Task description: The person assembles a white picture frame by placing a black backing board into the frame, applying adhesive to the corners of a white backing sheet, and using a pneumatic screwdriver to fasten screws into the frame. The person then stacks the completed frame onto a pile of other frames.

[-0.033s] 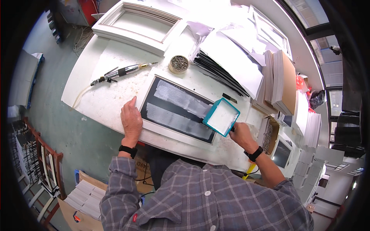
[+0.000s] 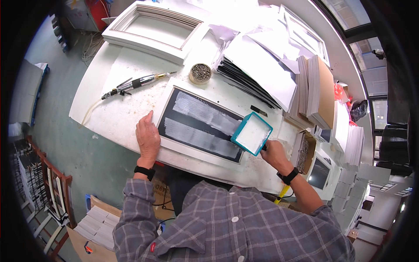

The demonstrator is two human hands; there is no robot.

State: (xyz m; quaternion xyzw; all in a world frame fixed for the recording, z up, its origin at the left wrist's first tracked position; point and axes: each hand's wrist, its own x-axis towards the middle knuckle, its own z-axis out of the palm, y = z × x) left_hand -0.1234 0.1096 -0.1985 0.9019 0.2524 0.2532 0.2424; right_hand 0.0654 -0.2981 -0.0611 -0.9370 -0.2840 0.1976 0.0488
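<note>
My right hand (image 2: 277,156) grips the black handle of a teal box-shaped spreader (image 2: 236,139), whose open top shows a white filling. It is over the right end of a black panel (image 2: 187,120) set in a white frame (image 2: 163,107). Two broad bands of streaky white coating run along the panel. The spreader's underside is hidden, so I cannot tell whether it touches the panel. My left hand (image 2: 148,137) lies with fingers stretched at the frame's left end, holding nothing.
Behind the panel are an air screwdriver (image 2: 142,81) with its hose and a round tub of small metal pieces (image 2: 200,73). Stacked white frames (image 2: 150,32) stand at the back left. Black-edged sheets (image 2: 257,72) and brown boards (image 2: 321,87) are piled to the right.
The spreader and my right hand have shifted very slightly to the right over the panel. My left hand stays beside the frame.
</note>
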